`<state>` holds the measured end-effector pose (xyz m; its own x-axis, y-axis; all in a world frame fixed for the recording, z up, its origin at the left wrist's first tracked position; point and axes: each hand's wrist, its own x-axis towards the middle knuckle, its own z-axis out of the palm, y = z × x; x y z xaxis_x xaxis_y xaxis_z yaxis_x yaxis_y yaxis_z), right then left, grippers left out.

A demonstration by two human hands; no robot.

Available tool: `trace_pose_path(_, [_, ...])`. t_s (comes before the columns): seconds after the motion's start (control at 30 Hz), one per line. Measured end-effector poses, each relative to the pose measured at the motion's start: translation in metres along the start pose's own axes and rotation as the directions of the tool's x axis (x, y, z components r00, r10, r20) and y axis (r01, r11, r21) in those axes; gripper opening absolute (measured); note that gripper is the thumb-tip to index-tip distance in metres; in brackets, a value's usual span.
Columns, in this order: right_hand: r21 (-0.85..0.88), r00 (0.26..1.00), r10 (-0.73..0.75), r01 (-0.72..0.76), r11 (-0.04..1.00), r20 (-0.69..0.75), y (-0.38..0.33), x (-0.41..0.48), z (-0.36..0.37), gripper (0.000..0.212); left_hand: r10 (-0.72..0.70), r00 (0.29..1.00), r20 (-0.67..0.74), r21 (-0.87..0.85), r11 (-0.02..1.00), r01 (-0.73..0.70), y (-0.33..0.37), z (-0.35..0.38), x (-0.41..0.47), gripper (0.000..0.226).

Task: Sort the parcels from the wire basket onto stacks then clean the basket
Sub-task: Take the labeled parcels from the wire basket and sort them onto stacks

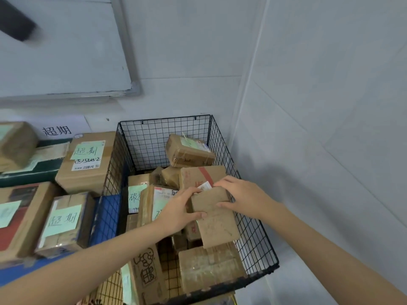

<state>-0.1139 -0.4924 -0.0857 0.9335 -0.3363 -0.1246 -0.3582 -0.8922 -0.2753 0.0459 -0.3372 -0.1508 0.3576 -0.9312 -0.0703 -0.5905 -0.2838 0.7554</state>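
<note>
A black wire basket (251, 234) stands in the room's corner, filled with several brown cardboard parcels. Both hands hold a flat brown parcel (217, 219) over the basket's middle. My left hand (178, 213) grips its left edge; my right hand (239, 195) grips its top right corner. A small taped parcel (189, 150) leans against the basket's back wall. A larger box with a red stripe (201, 176) lies behind the held parcel. A box with black printed drawing (146, 274) stands at the basket's front left.
Left of the basket, labelled parcels are stacked: one with a green note (86, 161) at the back, another (63, 223) in front, a large box (17, 216) far left. A whiteboard (66, 47) hangs on the wall. The wall runs close on the right.
</note>
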Motion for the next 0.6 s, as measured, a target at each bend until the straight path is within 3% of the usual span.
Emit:
trace_pose_path(0.2, [0.193,0.999,0.035,-0.026,0.981,-0.04,-0.011,0.002,-0.003,0.05,-0.038,0.998,-0.057,-0.16,0.987,0.029,0.006,-0.002,-0.007,0.056])
trace_pose_path(0.37, [0.271,0.979,0.034,0.022,0.962,-0.2,-0.023,0.005,-0.021,0.05,-0.019,0.975,-0.22,-0.222,0.974,-0.031,0.028,-0.029,-0.011,0.055])
trace_pose_path(0.6, [0.487,0.868,0.179,0.082,0.869,-0.464,-0.051,0.011,-0.07,0.062,0.048,0.914,-0.402,-0.242,0.958,-0.157,0.069,-0.089,-0.008,0.061])
